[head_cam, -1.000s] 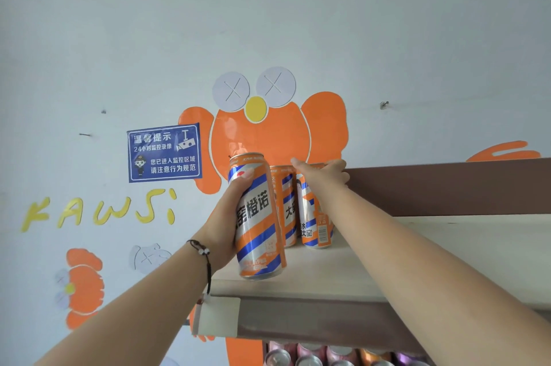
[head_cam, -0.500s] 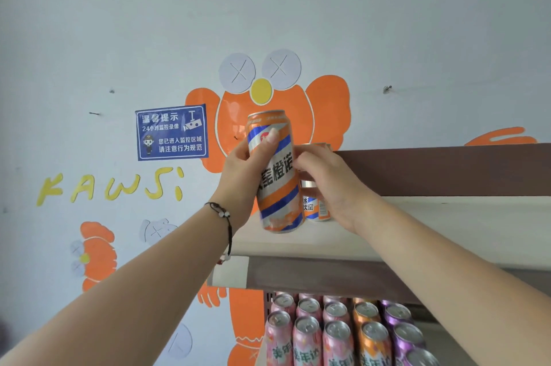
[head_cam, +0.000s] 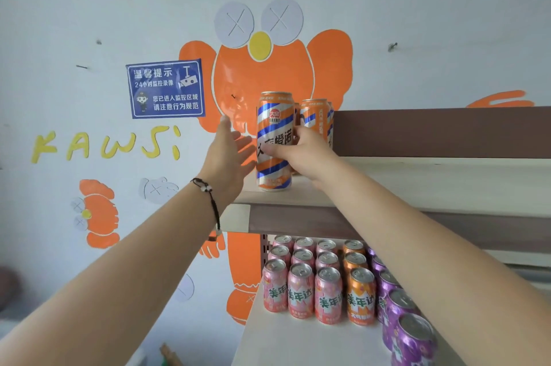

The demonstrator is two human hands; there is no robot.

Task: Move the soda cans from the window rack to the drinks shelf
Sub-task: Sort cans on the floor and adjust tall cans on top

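Since a moment ago, the left hand point(head_cam: 229, 154) has let go, fingers spread, just left of the upright striped can point(head_cam: 274, 142); the right hand point(head_cam: 307, 154) grasps that can from its right on the top shelf point(head_cam: 417, 184).

tall can point(head_cam: 274, 142) on top shelf point(head_cam: 417, 184), short cans point(head_cam: 328, 291) below

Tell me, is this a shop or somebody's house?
Most likely a small shop. Rows of matching soda cans fill the lower shelf, more tall striped cans stand on the top shelf, and a blue camera-warning sign hangs on the cartoon-painted wall.
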